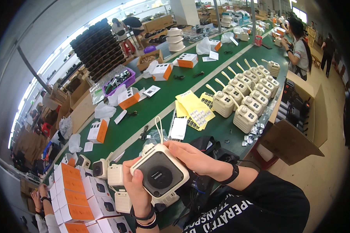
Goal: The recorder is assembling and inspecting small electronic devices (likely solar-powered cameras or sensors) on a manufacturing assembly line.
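Observation:
Between my hands is a cream portable speaker (164, 173) with a black round grille, its front turned up toward me and a cream strap loop (158, 126) rising from its top. My left hand (137, 185) grips its left side, the thumb along the front edge. My right hand (190, 156) is closed over the upper right corner, its fingertips partly hidden behind the body. Below it shows part of another cream speaker (168, 199). More cream speakers (115, 175) lie left of my left hand. Yellow sticker sheets (194, 110) and a white paper (178, 128) lie beyond the held speaker.
Rows of cream speakers (245, 118) with straps stand at the right. An open carton (295, 136) of black items is beside the table. White-and-orange boxes (72, 194) are stacked at lower left, near another person's hands (39, 196). Several boxes (161, 72) line the green table (151, 105).

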Motion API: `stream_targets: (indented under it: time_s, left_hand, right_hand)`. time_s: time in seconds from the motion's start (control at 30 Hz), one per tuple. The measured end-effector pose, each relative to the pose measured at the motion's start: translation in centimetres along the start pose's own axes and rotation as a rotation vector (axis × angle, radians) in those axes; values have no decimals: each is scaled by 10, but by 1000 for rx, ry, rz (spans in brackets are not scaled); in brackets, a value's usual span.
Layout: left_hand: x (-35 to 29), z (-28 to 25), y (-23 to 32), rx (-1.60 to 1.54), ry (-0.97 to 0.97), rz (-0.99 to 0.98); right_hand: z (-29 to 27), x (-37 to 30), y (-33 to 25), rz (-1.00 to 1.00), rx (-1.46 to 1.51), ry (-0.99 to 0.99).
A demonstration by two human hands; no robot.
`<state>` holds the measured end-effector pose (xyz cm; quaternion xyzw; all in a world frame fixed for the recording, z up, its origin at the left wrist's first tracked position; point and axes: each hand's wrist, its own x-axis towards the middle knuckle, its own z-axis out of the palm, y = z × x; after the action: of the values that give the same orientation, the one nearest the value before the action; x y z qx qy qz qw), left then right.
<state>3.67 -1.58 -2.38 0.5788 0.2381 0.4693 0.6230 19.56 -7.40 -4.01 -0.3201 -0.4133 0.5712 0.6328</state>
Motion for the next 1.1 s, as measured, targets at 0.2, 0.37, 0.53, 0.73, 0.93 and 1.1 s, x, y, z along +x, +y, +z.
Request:
stream_targets:
  time_s: [0.2, 0.37, 0.53, 0.73, 0.93, 1.1]
  left_hand:
    - [-1, 0, 3, -416, 119, -302]
    - [-3, -4, -4, -500, 84, -362]
    - [2, -9, -11, -494, 13, -334]
    - [-2, -9, -11, 309, 18, 139]
    - [-16, -1, -1, 138, -93, 21]
    - [-17, 5, 3, -81, -58, -85]
  right_hand:
    - [12, -4, 23, -230, -170, -113]
    - [22, 4, 33, -156, -265, 30]
    - [24, 6, 28, -237, -210, 37]
    - [22, -7, -7, -560, -659, 109]
    - [23, -17, -20, -771, -1156, 179]
    - [18, -29, -35, -744, -859, 92]
